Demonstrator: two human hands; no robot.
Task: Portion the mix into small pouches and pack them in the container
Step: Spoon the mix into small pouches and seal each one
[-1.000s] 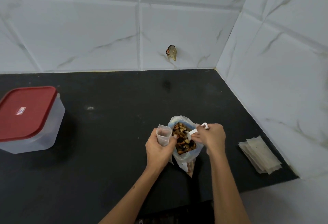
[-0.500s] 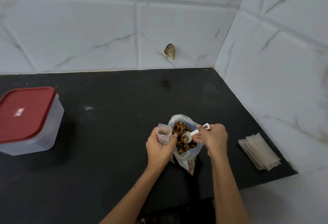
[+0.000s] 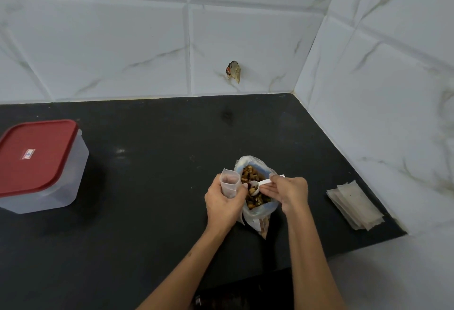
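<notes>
A clear bag of brown nut-and-fruit mix (image 3: 255, 191) stands open on the black counter (image 3: 159, 187). My left hand (image 3: 224, 202) grips a small clear pouch (image 3: 229, 182), held upright with its mouth open, just left of the bag. My right hand (image 3: 288, 193) pinches the handle of a small white scoop (image 3: 258, 185); its bowl carries some mix above the bag, close to the pouch. A clear container with a red lid (image 3: 36, 164) sits closed at the far left. The bag's lower part is hidden behind my hands.
A stack of flat unfilled pouches (image 3: 355, 207) lies to the right by the wall. White tiled walls meet in a corner behind; a scrap of wrapper (image 3: 233, 71) sticks on the back wall. The counter's front edge runs just below my forearms.
The scoop has come up out of the mix with a load and moved left toward the pouch. My left hand keeps the pouch in place.
</notes>
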